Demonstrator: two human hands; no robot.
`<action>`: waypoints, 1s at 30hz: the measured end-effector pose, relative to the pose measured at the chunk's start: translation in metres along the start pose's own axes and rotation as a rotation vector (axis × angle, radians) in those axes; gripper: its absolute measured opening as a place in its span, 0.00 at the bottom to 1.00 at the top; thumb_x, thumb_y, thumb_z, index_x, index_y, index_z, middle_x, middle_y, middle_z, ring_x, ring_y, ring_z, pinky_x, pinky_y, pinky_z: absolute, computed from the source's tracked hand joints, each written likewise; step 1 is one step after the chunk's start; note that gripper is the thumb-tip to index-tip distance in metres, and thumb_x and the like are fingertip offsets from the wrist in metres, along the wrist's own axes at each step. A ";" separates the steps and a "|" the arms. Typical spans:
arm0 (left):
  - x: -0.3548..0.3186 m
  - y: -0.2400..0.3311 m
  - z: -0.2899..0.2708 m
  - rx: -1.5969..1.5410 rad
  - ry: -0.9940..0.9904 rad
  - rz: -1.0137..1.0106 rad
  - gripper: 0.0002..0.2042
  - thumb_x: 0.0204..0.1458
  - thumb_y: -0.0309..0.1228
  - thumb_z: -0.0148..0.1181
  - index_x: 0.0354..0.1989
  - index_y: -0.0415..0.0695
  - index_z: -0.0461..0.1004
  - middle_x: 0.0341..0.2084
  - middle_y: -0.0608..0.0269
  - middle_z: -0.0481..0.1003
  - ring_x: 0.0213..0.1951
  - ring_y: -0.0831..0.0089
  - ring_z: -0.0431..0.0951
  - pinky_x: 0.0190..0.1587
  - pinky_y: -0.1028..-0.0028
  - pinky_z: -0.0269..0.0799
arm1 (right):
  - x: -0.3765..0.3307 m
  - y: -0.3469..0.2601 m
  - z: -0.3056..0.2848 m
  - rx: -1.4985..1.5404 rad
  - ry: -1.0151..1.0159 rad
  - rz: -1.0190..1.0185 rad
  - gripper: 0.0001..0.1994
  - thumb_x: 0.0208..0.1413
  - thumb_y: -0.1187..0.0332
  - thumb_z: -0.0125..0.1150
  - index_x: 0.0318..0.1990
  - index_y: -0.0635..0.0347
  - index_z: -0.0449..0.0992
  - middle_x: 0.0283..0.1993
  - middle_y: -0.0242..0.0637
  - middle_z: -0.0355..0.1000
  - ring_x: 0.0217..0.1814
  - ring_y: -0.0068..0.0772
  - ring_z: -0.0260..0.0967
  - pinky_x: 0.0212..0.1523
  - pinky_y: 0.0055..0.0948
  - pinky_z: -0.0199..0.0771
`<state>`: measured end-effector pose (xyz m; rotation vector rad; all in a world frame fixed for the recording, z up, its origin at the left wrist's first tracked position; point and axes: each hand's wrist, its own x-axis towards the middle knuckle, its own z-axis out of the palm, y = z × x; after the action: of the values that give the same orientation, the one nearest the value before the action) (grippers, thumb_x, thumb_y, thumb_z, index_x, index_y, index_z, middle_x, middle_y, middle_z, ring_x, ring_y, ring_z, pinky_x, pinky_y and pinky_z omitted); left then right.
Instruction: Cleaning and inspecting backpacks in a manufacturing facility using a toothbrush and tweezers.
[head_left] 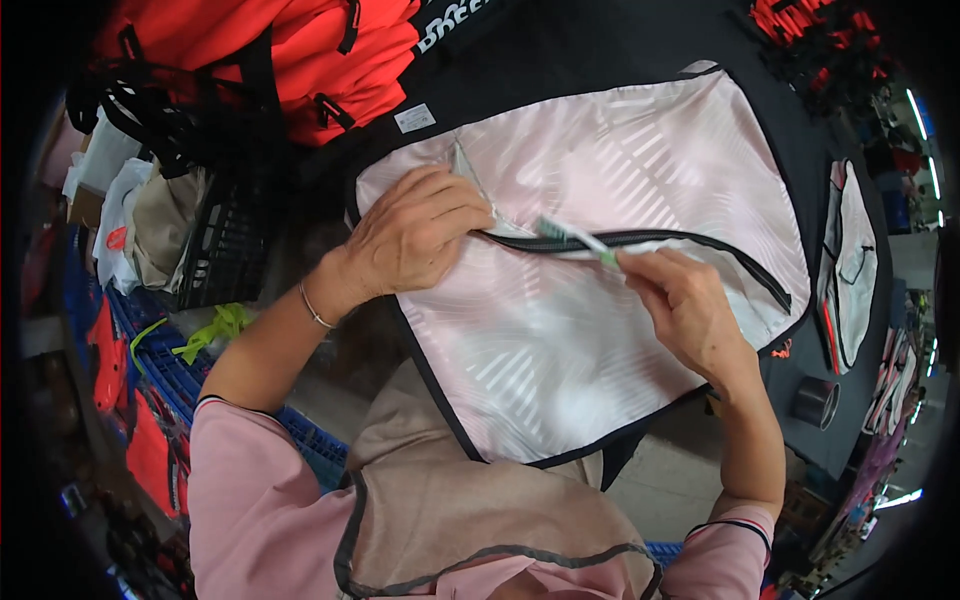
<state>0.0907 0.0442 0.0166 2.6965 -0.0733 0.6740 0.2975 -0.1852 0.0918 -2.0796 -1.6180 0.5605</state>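
Note:
A pale pink and white patterned fabric piece (560, 370) with black edge binding lies spread before me, its near edge by my lap. A black zipper (700, 238) curves across it from the middle to the right, parted from the cloth below by a gap. At the zipper's left end, my left hand (425, 230) is closed on the fabric, fingertips pinching it. My right hand (685, 305) grips a toothbrush (590, 243) by its handle. The bristle end, slightly blurred, points left and lies over the zipper. Part of the handle is hidden in my fingers.
Bright red fabric goods with black straps (350, 65) are heaped at the far left, beside a black plastic crate (225, 245). On the dark table (800, 150), a metal cylinder (816, 402) and another pale bound piece (853, 265) lie at the right.

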 end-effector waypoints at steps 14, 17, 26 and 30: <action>-0.007 -0.010 0.010 -0.099 0.197 0.058 0.09 0.36 0.17 0.61 0.28 0.42 0.78 0.29 0.62 0.78 0.35 0.65 0.78 0.38 0.70 0.76 | 0.013 0.012 -0.009 -0.225 -0.214 -0.139 0.18 0.49 0.80 0.58 0.49 0.55 0.76 0.43 0.39 0.70 0.34 0.46 0.74 0.34 0.40 0.74; -0.004 -0.016 0.005 -0.127 0.176 0.116 0.09 0.32 0.16 0.58 0.26 0.39 0.76 0.28 0.60 0.77 0.35 0.61 0.78 0.39 0.66 0.74 | 0.037 0.005 -0.025 -0.330 -0.198 -0.166 0.15 0.50 0.80 0.58 0.45 0.55 0.78 0.41 0.38 0.72 0.34 0.45 0.74 0.33 0.40 0.73; -0.004 -0.026 -0.040 -0.040 -0.095 -0.077 0.13 0.31 0.18 0.58 0.31 0.39 0.76 0.35 0.54 0.76 0.41 0.56 0.76 0.46 0.60 0.69 | 0.029 0.028 -0.044 -0.367 -0.227 -0.096 0.14 0.51 0.78 0.59 0.45 0.53 0.80 0.42 0.35 0.73 0.38 0.42 0.75 0.39 0.38 0.75; -0.006 0.026 -0.003 -0.163 -0.097 -0.077 0.18 0.37 0.25 0.68 0.40 0.40 0.77 0.37 0.56 0.76 0.43 0.57 0.75 0.48 0.62 0.70 | 0.033 0.032 -0.044 -0.280 -0.227 -0.091 0.14 0.50 0.79 0.61 0.44 0.57 0.80 0.41 0.38 0.73 0.38 0.43 0.75 0.39 0.38 0.74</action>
<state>0.0808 0.0207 0.0251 2.5594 -0.0468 0.4922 0.3554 -0.1638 0.1077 -2.1874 -2.0111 0.5851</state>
